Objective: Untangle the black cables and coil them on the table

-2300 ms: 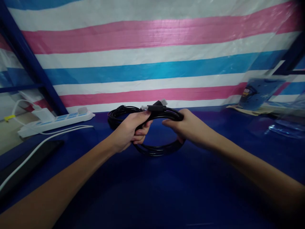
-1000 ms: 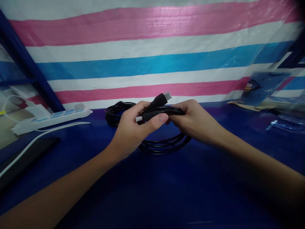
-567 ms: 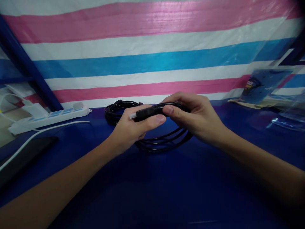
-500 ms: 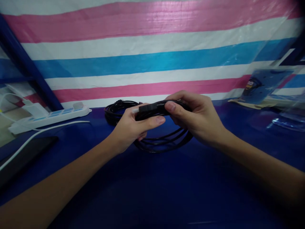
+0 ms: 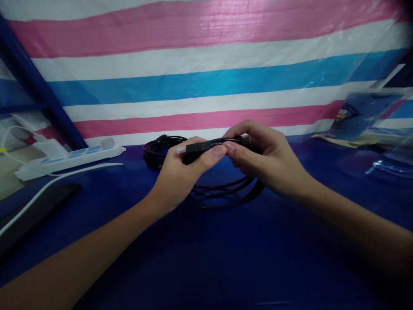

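Person's left hand [image 5: 174, 178] is curled around one side of a black coiled cable [image 5: 254, 194], with the thumb pressed on top of it. Opposite, the right hand [image 5: 275, 159] is pinching the upper strands of the same cable between thumb and bent fingers. The two thumb tips are meeting, or almost meeting, over the bundle. From the left hand comes out a black plug [image 5: 199, 147], and its pale metal tip [image 5: 181, 150] points to the left. Any mark on the plug is too small and blurred for reading.

The lower loops of the cable hang below both hands, above the blue table [image 5: 206, 258]; whether they touch it, I cannot tell. Just behind the left hand, a second black coil [image 5: 151, 153] lies on the table.

At the left side is a white power strip [image 5: 80, 157], with a white adapter [image 5: 53, 148] plugged in it. Near it, a white cord [image 5: 58, 177] crosses over a dark flat object [image 5: 48, 202]. At the right stands a blue packet [image 5: 364, 116], printed with a cartoon figure; writing on it cannot be read. Behind everything hangs a striped sheet [image 5: 193, 90] in pink, white and blue.
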Available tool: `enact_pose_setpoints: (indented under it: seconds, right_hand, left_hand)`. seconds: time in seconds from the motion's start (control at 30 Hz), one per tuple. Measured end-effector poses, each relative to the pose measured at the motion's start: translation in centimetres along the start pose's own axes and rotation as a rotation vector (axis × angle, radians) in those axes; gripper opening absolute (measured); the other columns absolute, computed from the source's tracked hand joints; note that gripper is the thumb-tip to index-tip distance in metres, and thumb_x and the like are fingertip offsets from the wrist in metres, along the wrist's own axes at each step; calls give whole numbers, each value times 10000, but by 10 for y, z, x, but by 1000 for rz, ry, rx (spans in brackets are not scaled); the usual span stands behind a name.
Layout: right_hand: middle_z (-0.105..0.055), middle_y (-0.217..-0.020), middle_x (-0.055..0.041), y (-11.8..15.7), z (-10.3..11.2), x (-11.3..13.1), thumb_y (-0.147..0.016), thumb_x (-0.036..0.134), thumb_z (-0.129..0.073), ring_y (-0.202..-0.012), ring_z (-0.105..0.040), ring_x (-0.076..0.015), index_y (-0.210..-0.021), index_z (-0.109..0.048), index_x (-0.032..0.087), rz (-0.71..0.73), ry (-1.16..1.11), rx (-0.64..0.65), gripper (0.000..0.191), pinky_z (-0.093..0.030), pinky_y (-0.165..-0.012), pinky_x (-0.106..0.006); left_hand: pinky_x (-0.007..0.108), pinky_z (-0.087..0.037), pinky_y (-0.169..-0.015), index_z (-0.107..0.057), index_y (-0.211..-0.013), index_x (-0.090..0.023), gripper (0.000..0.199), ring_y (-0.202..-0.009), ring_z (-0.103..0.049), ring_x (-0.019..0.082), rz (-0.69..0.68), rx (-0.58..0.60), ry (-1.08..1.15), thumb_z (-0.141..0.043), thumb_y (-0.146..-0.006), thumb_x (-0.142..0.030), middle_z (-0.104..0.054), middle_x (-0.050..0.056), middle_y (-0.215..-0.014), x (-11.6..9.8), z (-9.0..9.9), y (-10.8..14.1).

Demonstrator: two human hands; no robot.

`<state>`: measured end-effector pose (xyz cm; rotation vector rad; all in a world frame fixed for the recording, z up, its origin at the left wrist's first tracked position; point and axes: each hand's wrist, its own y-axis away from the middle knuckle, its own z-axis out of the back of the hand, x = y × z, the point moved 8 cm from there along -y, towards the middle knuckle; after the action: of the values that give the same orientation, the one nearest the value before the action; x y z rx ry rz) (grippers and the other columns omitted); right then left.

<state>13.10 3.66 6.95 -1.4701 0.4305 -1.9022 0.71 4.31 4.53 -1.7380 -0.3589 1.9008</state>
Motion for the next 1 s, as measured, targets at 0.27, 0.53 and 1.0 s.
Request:
enact_pose_setpoints:
  seconds: [0.27, 0.53, 1.0]
  right_hand:
    - [-430, -598, 49, 0, 4, -9, -761, 353, -659, -478, -394, -54, -855, -518, 192, -101, -114, -98, 233, -279, -413, -202]
    - [-549, -570, 37, 2, -6, -35, -709, 333, -707, -476, -517, -82, -904, -567, 167, -321, -116, 159, 292, -384, -447, -201]
    - [-464, -449, 32, 5, 1, -33, -778, 439, -598, -357, -410, -65, -613, -532, 145, -289, 229, -63, 343, -291, -338, -197]
  left_hand:
    - [193, -238, -342, -578, -671, -165, 290, -345, -242, 38, 82, -31, 65, -624, -769, -433, -294, -81, -441, 15, 5, -1]
    - [169, -193, -332, -440, -557, -161, 353, -327, -214, 15, 144, -47, 174, -696, -716, -345, -258, -94, -419, 16, 10, -2]
    - [154, -236, -297, -547, -946, -220, 307, -313, -278, 6, 74, -21, 42, -653, -758, -437, -413, -89, -532, 12, 3, 1]
